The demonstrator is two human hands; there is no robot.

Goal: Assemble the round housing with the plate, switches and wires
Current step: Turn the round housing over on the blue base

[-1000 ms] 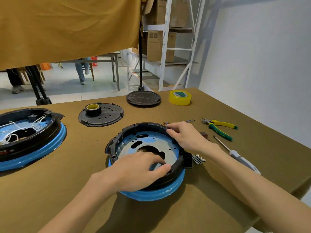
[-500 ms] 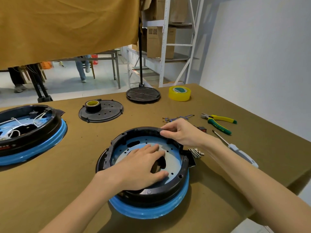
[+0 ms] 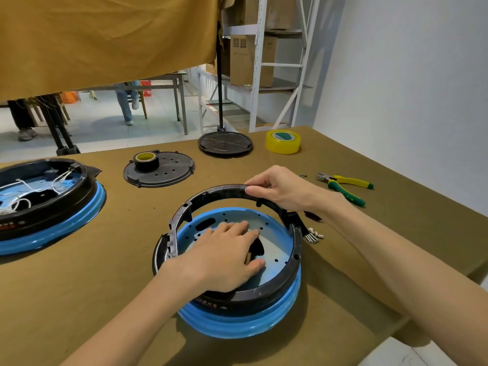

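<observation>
A round housing lies in front of me: a blue base (image 3: pixel 237 324) carrying a black ring (image 3: pixel 293 262). The ring is tilted, its far edge lifted off the blue base while its near edge rests on it. My right hand (image 3: pixel 284 188) pinches the ring's raised far rim. Flat on the pale perforated plate (image 3: pixel 277 249) inside the housing lies my left hand (image 3: pixel 224 257), fingers spread near the plate's dark central opening. A small pile of metal pins (image 3: pixel 314 236) lies just right of the housing.
A second housing (image 3: pixel 39 204) with white wires sits at far left. A black perforated cover (image 3: pixel 161 171) with a tape roll, a black disc (image 3: pixel 225 143), yellow tape (image 3: pixel 283 141) and yellow-green pliers (image 3: pixel 346 187) lie beyond. The table's edge runs along the right.
My right hand has lifted the far edge of the black ring, which lay flat on the blue base before. My left hand slid further onto the plate. The view moved closer.
</observation>
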